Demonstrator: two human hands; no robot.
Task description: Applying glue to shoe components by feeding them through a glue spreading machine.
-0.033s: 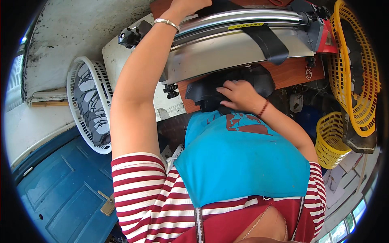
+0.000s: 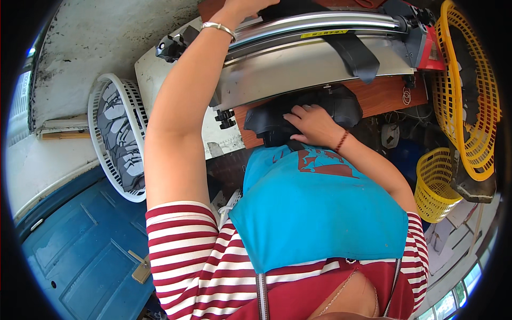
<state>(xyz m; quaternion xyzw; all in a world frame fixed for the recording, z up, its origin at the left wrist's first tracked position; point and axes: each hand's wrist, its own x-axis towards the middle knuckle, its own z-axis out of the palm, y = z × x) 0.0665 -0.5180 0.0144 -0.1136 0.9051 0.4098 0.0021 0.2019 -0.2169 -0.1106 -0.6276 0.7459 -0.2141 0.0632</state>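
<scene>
My left hand [image 2: 250, 6] reaches over the left end of a roller machine [image 2: 320, 24] at the top edge. Its fingers are partly cut off there, beside black sheet material [image 2: 298, 6] behind the roller. One black flat strip [image 2: 358, 57] comes from under the roller and lies across the steel plate [image 2: 282, 72], its end hanging over the near edge. Below the plate, my right hand [image 2: 318, 127] rests on a pile of black pieces [image 2: 269, 117] close to my blue apron [image 2: 320, 213]. Its fingers lie apart over the pile, with the thumb nearer me.
A white basket [image 2: 140, 114] of dark cut pieces stands left. On the right are a yellow basket [image 2: 488, 144] with black pieces and a smaller yellow basket [image 2: 434, 205] lower down. The wooden tabletop [image 2: 392, 96] shows beneath the machine; a blue door [image 2: 80, 240] is lower left.
The strip on the plate has shifted very slightly, its upper part a little to the right. My right hand has moved slightly left. My left arm is almost unchanged.
</scene>
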